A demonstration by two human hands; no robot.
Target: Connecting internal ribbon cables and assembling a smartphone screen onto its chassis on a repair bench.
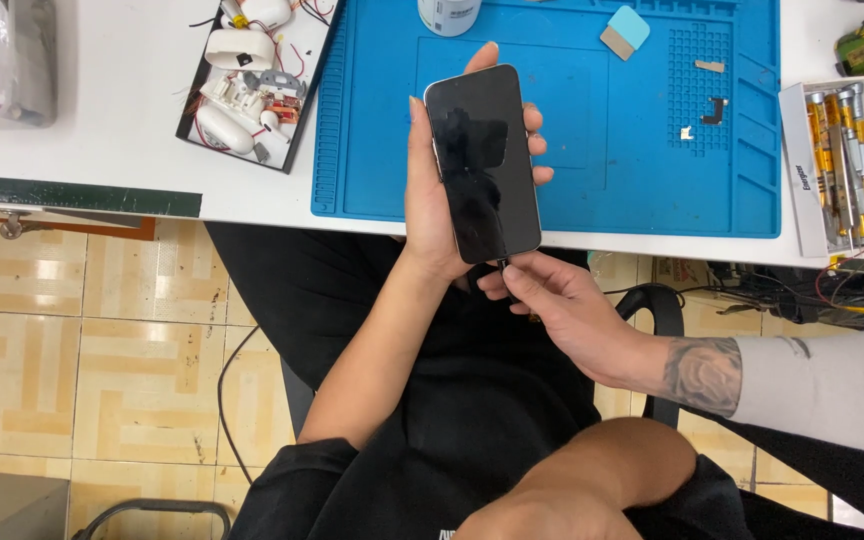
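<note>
Holding a dark-screened phone (482, 160) over the table's (102, 150) near edge, the left hand (430, 215) wraps it, thumb left, fingers right; the right hand is out of view. A co-worker's tattooed hand (557, 305) pinches something small and dark at its near end, and the phone looks unopened, with the work seemingly at an early stage. A far-left tray (305, 115) holds white parts (237, 50); a box (802, 200) at right holds screwdrivers (837, 160).
</note>
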